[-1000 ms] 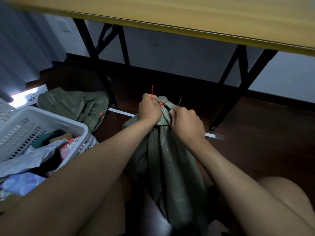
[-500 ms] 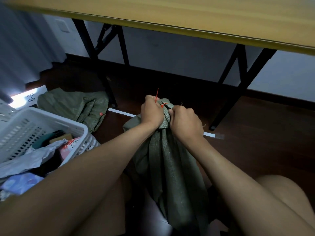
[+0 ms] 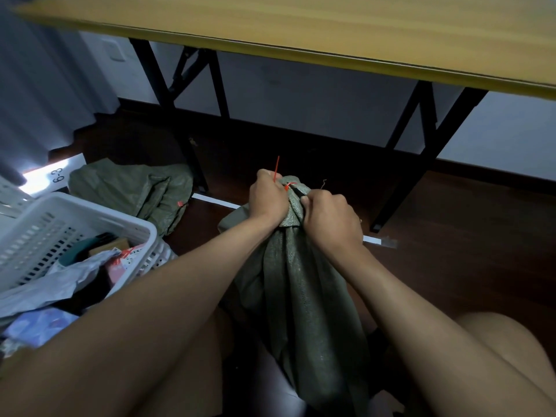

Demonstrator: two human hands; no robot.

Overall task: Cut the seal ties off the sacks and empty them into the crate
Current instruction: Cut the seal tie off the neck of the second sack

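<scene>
**Currently: sack neck gripped in both hands, seal tie still attached**

The green woven sack (image 3: 304, 296) is held upright between the person's knees, in front of the table (image 3: 301, 28). Its gathered neck is gripped by the left hand (image 3: 270, 200), whose fingers are curled round the fabric and hidden behind it. The red seal tie (image 3: 287, 185) is seen wrapped at the neck, its free tail standing up above the left hand. The right hand (image 3: 329, 219) is closed round a dark tool (image 3: 298, 191), of which only a short tip is exposed beside the tie; the tool's type cannot be made out, nor whether its tip touches the tie. The sack's bottom is cut off by the lower frame edge.

The white slotted crate (image 3: 75, 224) is located left of the sack, partly cut off by the left frame edge, and is filled with packets and wrapped items that are hard to identify. A second, crumpled green sack (image 3: 132, 191) lies on the floor beyond the crate, bearing a small red tag. A strip of dark bare floor is left open right of the held sack, bounded by the table's black legs (image 3: 403, 164) and a white tape line (image 3: 216, 201).
</scene>
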